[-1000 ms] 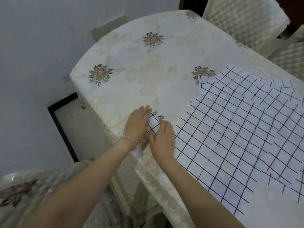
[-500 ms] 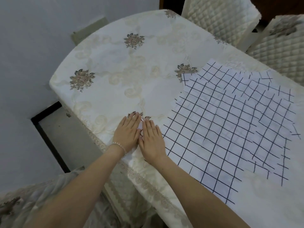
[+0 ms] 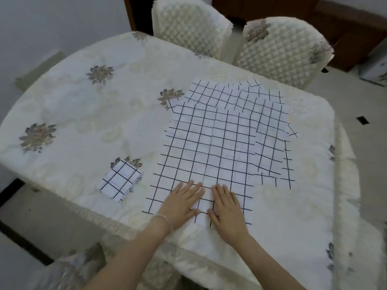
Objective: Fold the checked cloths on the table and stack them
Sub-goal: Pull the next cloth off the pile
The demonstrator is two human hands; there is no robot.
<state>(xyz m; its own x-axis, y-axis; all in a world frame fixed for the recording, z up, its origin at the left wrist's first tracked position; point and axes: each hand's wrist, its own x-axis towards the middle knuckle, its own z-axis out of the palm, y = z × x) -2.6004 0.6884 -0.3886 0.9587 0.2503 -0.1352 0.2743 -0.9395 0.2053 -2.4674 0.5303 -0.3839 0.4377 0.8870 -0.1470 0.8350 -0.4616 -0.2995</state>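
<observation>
A small folded checked cloth (image 3: 119, 180) lies on the table near its front edge, left of my hands. Several unfolded white cloths with a black grid overlap in a loose pile; the top one (image 3: 209, 147) spreads flat toward me. My left hand (image 3: 181, 203) and my right hand (image 3: 227, 206) rest side by side, palms down with straight fingers, on the near edge of that top cloth. More checked cloths (image 3: 270, 114) stick out from under it at the back and right.
The table (image 3: 88, 105) wears a cream floral tablecloth. Two quilted chairs (image 3: 189, 24) (image 3: 280, 49) stand at its far side. A patterned seat shows at the lower left below the table edge. A grey wall runs along the left.
Both hands have left the small folded cloth and moved right onto the near edge of the large spread cloth. The folded cloth now lies uncovered on the table.
</observation>
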